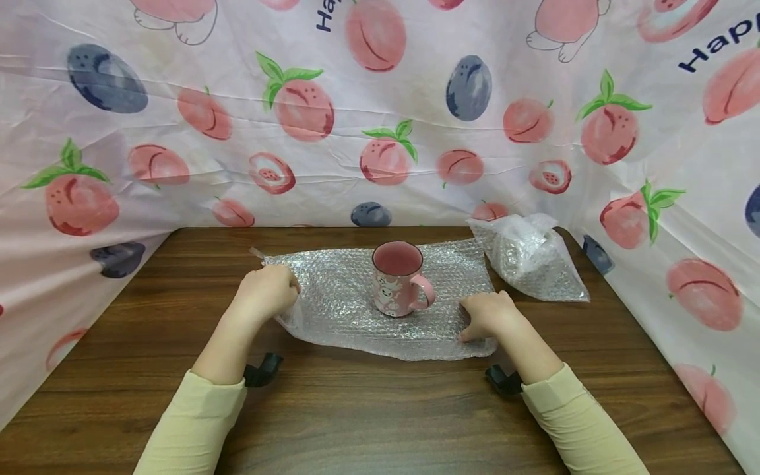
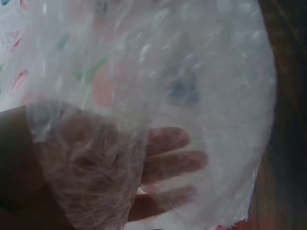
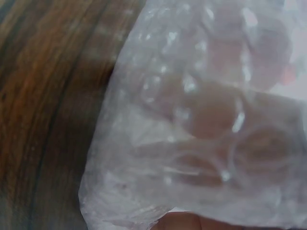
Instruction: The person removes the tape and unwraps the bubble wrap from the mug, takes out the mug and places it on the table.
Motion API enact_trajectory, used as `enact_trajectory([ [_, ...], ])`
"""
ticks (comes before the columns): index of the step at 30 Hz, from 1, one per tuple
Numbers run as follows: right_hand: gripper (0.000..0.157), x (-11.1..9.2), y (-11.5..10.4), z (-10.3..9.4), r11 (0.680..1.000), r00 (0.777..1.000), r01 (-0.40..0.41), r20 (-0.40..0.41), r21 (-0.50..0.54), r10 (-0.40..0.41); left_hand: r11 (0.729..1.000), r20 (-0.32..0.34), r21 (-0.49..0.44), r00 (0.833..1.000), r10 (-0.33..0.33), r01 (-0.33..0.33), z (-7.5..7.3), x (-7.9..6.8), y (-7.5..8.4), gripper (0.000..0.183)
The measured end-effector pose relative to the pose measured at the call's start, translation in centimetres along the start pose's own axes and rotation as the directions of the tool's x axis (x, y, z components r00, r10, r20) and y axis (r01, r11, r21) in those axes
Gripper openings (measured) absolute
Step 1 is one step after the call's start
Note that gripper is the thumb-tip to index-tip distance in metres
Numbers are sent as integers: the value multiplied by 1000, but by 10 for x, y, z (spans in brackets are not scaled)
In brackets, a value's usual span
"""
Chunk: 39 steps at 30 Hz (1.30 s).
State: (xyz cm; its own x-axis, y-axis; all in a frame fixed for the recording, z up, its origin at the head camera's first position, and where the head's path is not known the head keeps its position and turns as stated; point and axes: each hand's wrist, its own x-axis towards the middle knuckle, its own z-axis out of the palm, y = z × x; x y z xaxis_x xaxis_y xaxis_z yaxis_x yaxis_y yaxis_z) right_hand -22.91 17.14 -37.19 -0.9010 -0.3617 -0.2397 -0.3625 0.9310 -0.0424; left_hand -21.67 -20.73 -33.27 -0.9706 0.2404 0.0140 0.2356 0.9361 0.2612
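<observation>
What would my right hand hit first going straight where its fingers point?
Beyond the bubble wrap it touches, your right hand would probably meet the pink mug at its handle, though depth is unclear.

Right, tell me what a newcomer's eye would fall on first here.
Probably the pink mug, upright near the middle of a shiny sheet of bubble wrap, with the left hand and right hand at the sheet's ends. Next comes the cloth behind the table, printed with big pink fruit. Then a wrapped bundle at the table's far right corner.

mug (image 1: 388, 290) on bubble wrap (image 1: 332, 297) on table (image 1: 356, 415), between left hand (image 1: 268, 293) and right hand (image 1: 489, 313), bundle (image 1: 528, 260) behind at right
</observation>
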Motion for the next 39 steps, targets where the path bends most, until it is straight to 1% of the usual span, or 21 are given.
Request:
enact_trajectory([
  [4, 65, 0, 0, 0, 1000, 1000, 0, -1, 4, 0, 998, 64, -66, 998, -9, 13, 4, 0, -6, 34],
  [8, 64, 0, 0, 0, 1000, 1000, -4, 2, 8, 4, 995, 118, -100, 993, 2, 9, 7, 0, -12, 36],
  [10, 64, 0, 0, 0, 1000, 1000, -5, 3, 7, 5, 993, 146, -113, 989, -4, 21, 7, 0, -14, 37],
  [13, 67, 0, -1, -1, 1000, 1000, -11, 3, 8, 11, 990, 170, -135, 985, -12, 36, 9, 0, -14, 38],
  [17, 70, -1, -2, -2, 1000, 1000, -17, 3, 19, 17, 988, 200, -148, 980, -9, 39, 11, 0, -14, 41],
  [19, 70, -1, -3, -2, 1000, 1000, -18, -1, 19, 18, 989, 225, -143, 974, -11, 44, 11, 0, -13, 34],
  [21, 69, -1, -3, -2, 1000, 1000, -21, -5, 18, 21, 991, 245, -129, 970, -10, 42, 10, 0, -13, 19],
  [22, 68, -1, -3, -2, 1000, 1000, -24, -8, 18, 24, 991, 257, -128, 966, -13, 47, 10, 0, -12, 19],
  [25, 67, 0, -3, -2, 1000, 1000, -26, -12, 11, 26, 991, 281, -117, 960, -23, 58, 10, 0, -12, 53],
  [26, 66, 0, -3, -2, 1000, 1000, -28, -12, 11, 28, 990, 289, -122, 957, -26, 63, 10, 0, -12, 61],
  [28, 66, 0, -3, -1, 999, 999, -31, -9, 10, 31, 987, 306, -132, 951, -48, 92, 11, -1, -11, 67],
  [32, 67, 1, -3, 0, 999, 999, -34, -7, 6, 34, 986, 324, -125, 944, -66, 112, 13, -2, -10, 71],
  [35, 67, 1, -4, 1, 999, 999, -41, -12, 0, 41, 989, 335, -104, 940, -68, 109, 15, -1, -9, 72],
  [39, 71, -1, -7, 2, 998, 999, -44, -29, -50, 43, 990, 344, -87, 936, -75, 111, 19, 0, -8, 74],
])
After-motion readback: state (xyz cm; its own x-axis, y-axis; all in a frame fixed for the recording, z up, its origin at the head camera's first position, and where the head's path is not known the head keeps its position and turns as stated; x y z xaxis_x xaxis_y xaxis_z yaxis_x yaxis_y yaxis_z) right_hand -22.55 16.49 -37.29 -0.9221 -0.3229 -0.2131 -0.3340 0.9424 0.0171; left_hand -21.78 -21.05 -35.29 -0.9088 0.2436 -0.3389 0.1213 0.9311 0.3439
